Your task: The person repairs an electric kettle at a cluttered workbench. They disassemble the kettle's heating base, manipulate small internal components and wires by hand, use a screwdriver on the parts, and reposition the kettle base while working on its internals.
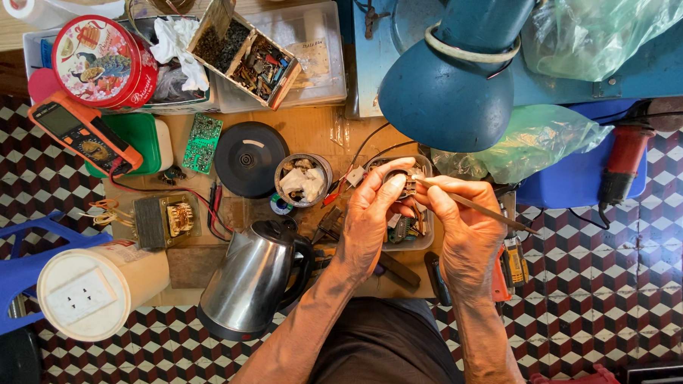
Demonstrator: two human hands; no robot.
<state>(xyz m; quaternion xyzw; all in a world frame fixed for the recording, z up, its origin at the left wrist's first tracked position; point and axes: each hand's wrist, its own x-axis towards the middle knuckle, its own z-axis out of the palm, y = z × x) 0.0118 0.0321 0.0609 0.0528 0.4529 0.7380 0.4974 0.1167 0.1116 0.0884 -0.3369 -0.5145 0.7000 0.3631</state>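
Hands over cluttered workbench [309,132], left hand [372,213] gripping small round part [398,179] (dark, partly hidden by fingers), right hand [464,225] pinching thin rod [470,204], tip touching part, kettle [254,282] just left.

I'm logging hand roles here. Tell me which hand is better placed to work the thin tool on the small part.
Right. The right hand already grips the thin tool, its tip at the small part; the left hand is occupied holding that part.
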